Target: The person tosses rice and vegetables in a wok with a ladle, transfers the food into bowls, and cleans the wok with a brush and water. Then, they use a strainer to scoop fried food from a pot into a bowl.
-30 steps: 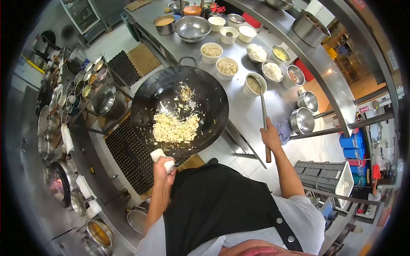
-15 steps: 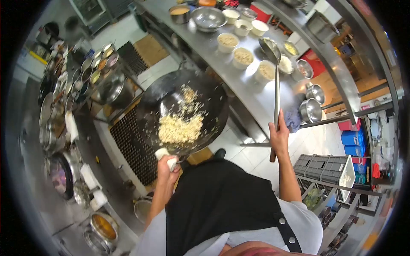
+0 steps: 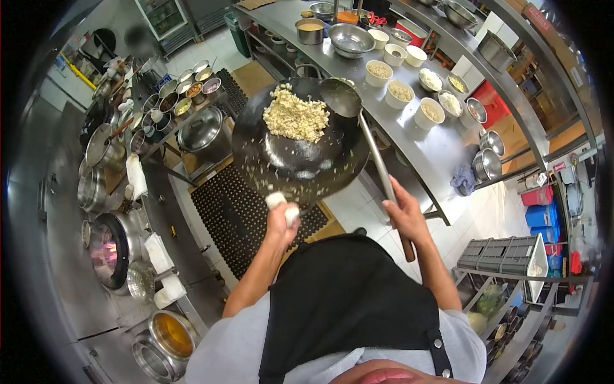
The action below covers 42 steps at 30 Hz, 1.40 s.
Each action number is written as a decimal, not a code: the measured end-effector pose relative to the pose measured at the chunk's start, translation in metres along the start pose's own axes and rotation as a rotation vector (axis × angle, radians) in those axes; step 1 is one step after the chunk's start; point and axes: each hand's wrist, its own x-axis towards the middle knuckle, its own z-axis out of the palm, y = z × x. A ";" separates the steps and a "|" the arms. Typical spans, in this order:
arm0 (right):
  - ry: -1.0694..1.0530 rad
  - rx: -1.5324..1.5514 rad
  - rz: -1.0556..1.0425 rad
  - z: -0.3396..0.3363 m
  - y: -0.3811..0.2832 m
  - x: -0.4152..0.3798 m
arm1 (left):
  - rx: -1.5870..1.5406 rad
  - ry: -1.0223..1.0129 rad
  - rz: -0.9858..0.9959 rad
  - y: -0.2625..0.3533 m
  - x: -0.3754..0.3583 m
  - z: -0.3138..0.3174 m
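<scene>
A large dark wok [image 3: 345,147] is held out in front of me. My left hand [image 3: 279,225] is closed on a folded white cloth [image 3: 276,200] at its near rim. Fried rice [image 3: 297,118] lies heaped at the far side of the pan, with loose grains scattered over the near part. My right hand [image 3: 409,219] is wrapped round the wooden end of a long ladle [image 3: 378,153]. The ladle's bowl hangs over the wok's right rim, near the rice.
Beyond the wok, a steel table [image 3: 400,125] carries several tubs of food, a wide metal bowl [image 3: 352,40] and a blue cloth [image 3: 463,179]. On my left stand a lidded pot [image 3: 201,133] and a lit burner [image 3: 107,251]. A perforated rubber mat [image 3: 233,211] covers the floor.
The ladle has swung left and down from above the table to the wok's rim. Inside the wok, the rice has shifted from the near side to the far side.
</scene>
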 end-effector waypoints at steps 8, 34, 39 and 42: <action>0.150 -0.363 -0.050 0.004 -0.031 0.026 | 0.152 0.055 0.211 0.040 -0.030 0.029; -0.028 0.780 0.457 -0.166 0.030 0.040 | 0.157 0.074 -0.207 -0.040 0.019 0.091; 0.227 0.055 0.191 -0.260 0.062 0.090 | 0.151 0.105 -0.101 -0.056 0.017 0.166; 0.359 -0.250 0.082 -0.297 0.139 0.130 | 0.138 0.108 -0.043 -0.063 0.019 0.192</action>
